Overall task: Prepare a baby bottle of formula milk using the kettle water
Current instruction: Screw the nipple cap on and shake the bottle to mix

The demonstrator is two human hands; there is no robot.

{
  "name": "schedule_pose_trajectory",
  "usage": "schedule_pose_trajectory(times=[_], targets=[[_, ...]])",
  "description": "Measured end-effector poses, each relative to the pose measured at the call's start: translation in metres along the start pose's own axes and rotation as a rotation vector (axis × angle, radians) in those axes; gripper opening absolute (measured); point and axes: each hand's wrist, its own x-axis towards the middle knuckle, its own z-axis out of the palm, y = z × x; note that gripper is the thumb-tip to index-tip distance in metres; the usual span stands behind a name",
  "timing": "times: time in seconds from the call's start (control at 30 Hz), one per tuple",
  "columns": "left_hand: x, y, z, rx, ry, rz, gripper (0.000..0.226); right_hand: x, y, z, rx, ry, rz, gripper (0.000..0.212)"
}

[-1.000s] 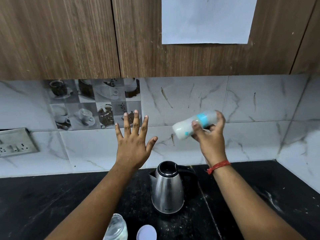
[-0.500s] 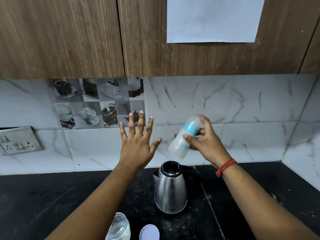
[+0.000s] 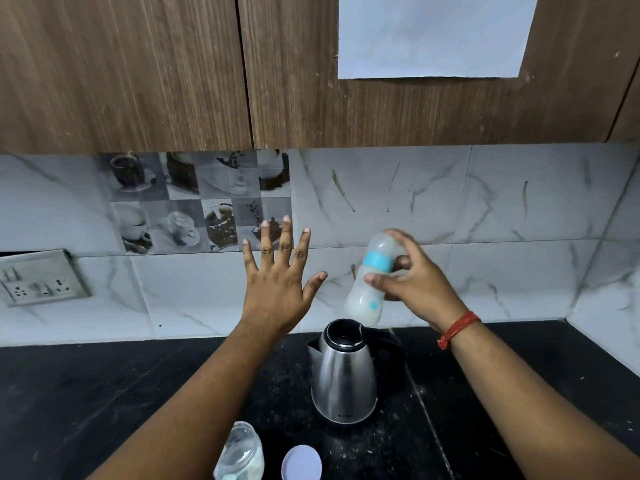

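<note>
My right hand (image 3: 412,278) grips a baby bottle (image 3: 372,278) with a blue collar, held in the air above the kettle. The bottle is nearly upright, cap end up, with white milk in its lower part. My left hand (image 3: 277,282) is raised beside it with fingers spread, holding nothing. Below stands a steel kettle (image 3: 343,375) with a black handle and no lid on its round opening, on the black counter (image 3: 86,393).
A clear jar (image 3: 240,452) with white powder and a round white lid (image 3: 301,464) lie at the counter's near edge. A socket plate (image 3: 38,277) sits on the tiled wall at left. Wooden cabinets hang overhead; the wall turns a corner at right.
My right hand has swung the bottle from lying sideways, bottom to the left, to nearly upright with its bottom down. My left hand stays raised and spread.
</note>
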Motion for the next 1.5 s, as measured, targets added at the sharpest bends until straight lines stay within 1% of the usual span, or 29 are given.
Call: schedule_pose_trajectory(times=[0.07, 0.1, 0.13, 0.17, 0.2, 0.23, 0.3, 0.33, 0.37, 0.4, 0.43, 0.47, 0.53, 0.57, 0.6, 0.67, 0.7, 0.73, 0.77, 0.8, 0.83, 0.87, 0.9, 0.93, 0.97, 1.07, 1.13, 1.27, 1.5], targets=[[0.001, -0.001, 0.0, -0.013, 0.004, -0.017, 0.077, 0.001, 0.002, -0.001, 0.13, 0.198, -0.031, 0.076], [0.002, -0.001, 0.0, -0.014, 0.005, -0.021, 0.077, 0.003, 0.004, -0.004, 0.176, 0.228, -0.033, 0.075], [0.002, -0.001, 0.0, -0.008, 0.003, -0.017, 0.077, 0.004, 0.003, -0.003, 0.15, 0.166, -0.015, 0.076], [0.001, -0.002, 0.0, 0.0, 0.001, -0.009, 0.077, 0.004, 0.002, -0.003, 0.061, 0.031, 0.0, 0.077], [0.001, -0.003, 0.0, 0.005, 0.0, -0.004, 0.078, 0.002, 0.002, -0.001, -0.014, -0.064, 0.019, 0.079], [0.001, -0.004, 0.0, 0.002, 0.001, -0.007, 0.078, 0.001, 0.002, 0.001, -0.026, -0.04, 0.018, 0.078], [0.002, -0.004, 0.0, -0.014, 0.004, -0.029, 0.078, 0.001, 0.001, -0.002, 0.125, 0.192, -0.025, 0.075], [0.002, -0.003, 0.0, -0.013, 0.003, -0.03, 0.078, 0.001, 0.0, -0.004, 0.194, 0.219, -0.023, 0.075], [0.002, -0.002, 0.0, -0.004, 0.0, -0.023, 0.078, 0.001, -0.002, -0.002, 0.182, 0.152, -0.005, 0.075], [0.001, -0.001, 0.001, 0.004, -0.003, -0.012, 0.077, 0.001, -0.002, 0.0, 0.106, 0.029, 0.015, 0.075], [0.0, -0.001, 0.0, 0.005, -0.003, -0.007, 0.077, -0.001, 0.0, 0.002, 0.033, -0.035, 0.028, 0.076], [0.0, -0.002, 0.0, 0.0, -0.003, -0.012, 0.078, -0.003, 0.001, 0.006, 0.043, 0.004, 0.029, 0.076], [0.001, -0.003, 0.0, -0.014, -0.005, -0.037, 0.079, -0.004, 0.003, 0.004, 0.183, 0.238, -0.008, 0.075], [0.001, -0.002, 0.001, -0.01, -0.007, -0.036, 0.079, -0.002, 0.006, 0.0, 0.207, 0.279, -0.028, 0.074], [0.0, -0.002, 0.001, -0.003, -0.007, -0.026, 0.078, -0.003, 0.004, 0.001, 0.186, 0.225, -0.023, 0.074], [-0.001, -0.003, 0.001, 0.01, -0.01, -0.012, 0.078, -0.006, 0.003, 0.005, 0.012, -0.055, 0.02, 0.077], [-0.001, -0.005, 0.001, 0.005, -0.012, -0.017, 0.079, -0.006, 0.004, 0.006, -0.026, -0.063, 0.032, 0.077], [0.0, -0.006, 0.0, -0.003, -0.012, -0.03, 0.079, -0.006, 0.004, 0.005, 0.015, 0.02, 0.029, 0.076], [0.0, -0.006, 0.0, -0.009, -0.012, -0.042, 0.079, -0.005, 0.001, 0.004, 0.121, 0.161, 0.021, 0.073], [0.0, -0.005, 0.0, -0.01, -0.014, -0.042, 0.079, -0.003, 0.003, -0.001, 0.201, 0.255, 0.002, 0.071], [0.0, -0.003, 0.0, -0.006, -0.013, -0.03, 0.079, -0.002, 0.002, -0.003, 0.206, 0.252, -0.008, 0.07], [-0.001, -0.001, 0.0, -0.002, -0.01, -0.012, 0.078, -0.004, -0.002, 0.0, 0.151, 0.151, 0.004, 0.072], [-0.002, 0.0, -0.001, -0.005, -0.008, 0.0, 0.078, -0.008, -0.002, 0.003, 0.046, 0.009, 0.023, 0.074], [-0.002, 0.001, -0.002, -0.013, -0.009, -0.001, 0.078, -0.012, -0.002, 0.007, -0.032, -0.087, 0.03, 0.077], [-0.001, 0.001, -0.002, -0.024, -0.01, -0.01, 0.078, -0.015, -0.002, 0.008, -0.027, -0.098, 0.04, 0.079], [-0.003, 0.002, -0.001, -0.036, -0.019, -0.031, 0.079, -0.017, -0.009, 0.005, 0.144, -0.039, 0.022, 0.078], [-0.005, 0.002, -0.001, -0.047, -0.026, -0.026, 0.079, -0.017, -0.018, 0.003, 0.182, -0.057, 0.013, 0.078], [-0.007, -0.002, -0.001, -0.082, -0.012, -0.063, 0.078, -0.017, -0.029, 0.003, 0.165, -0.107, 0.0, 0.078], [-0.022, 0.003, 0.007, -0.112, -0.061, -0.07, 0.077, -0.02, -0.024, 0.001, 0.136, -0.12, 0.01, 0.08]])
